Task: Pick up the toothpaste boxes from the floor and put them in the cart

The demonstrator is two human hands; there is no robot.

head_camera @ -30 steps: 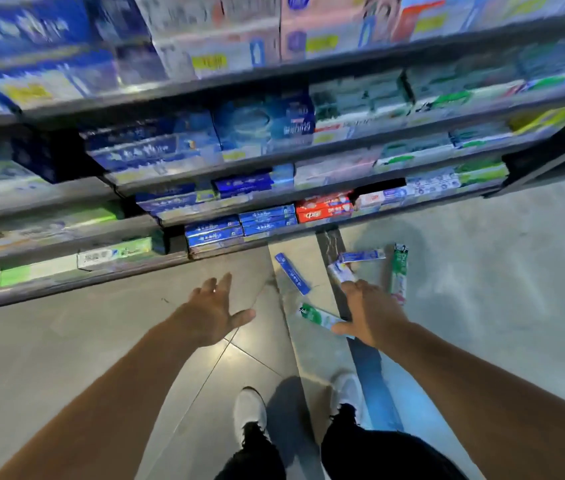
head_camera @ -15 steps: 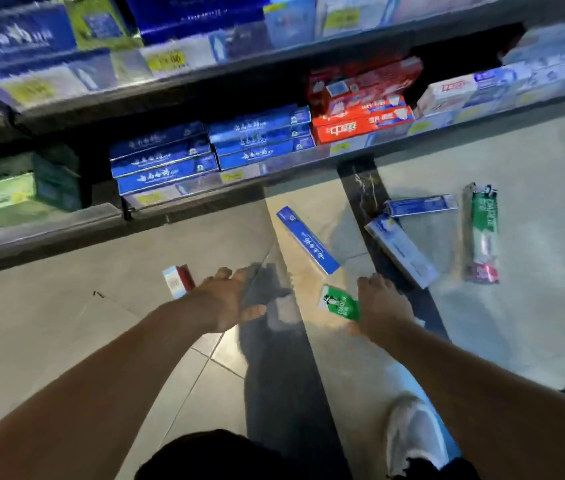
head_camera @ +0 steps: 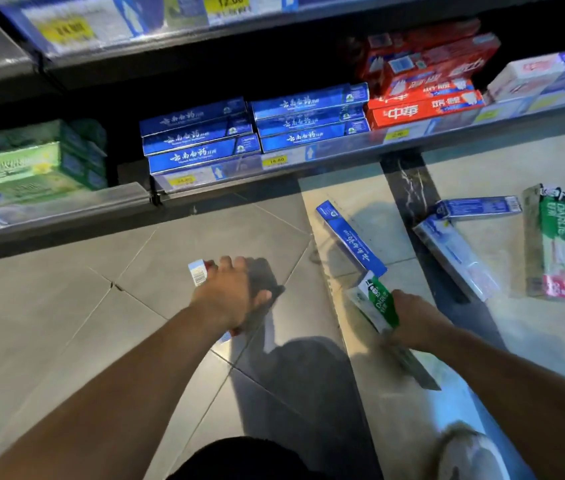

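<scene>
The left hand (head_camera: 230,294) reaches down to the floor (head_camera: 49,306) and lies over a red box (head_camera: 199,270) — one white end sticks out past the fingers, and the fingers seem to curl round it, though the hand hides most of it. The right hand (head_camera: 412,318) grips a green box (head_camera: 378,301), which tilts up off the floor. Just past it lies a blue box (head_camera: 350,237). Farther right are a pale box (head_camera: 454,256), a second blue box (head_camera: 480,206) and a long green pack (head_camera: 549,244) — all flat on the floor. Behind them a shelf (head_camera: 308,164) holds stacks of blue, red and green boxes. A white shoe (head_camera: 471,452) shows at the bottom.
</scene>
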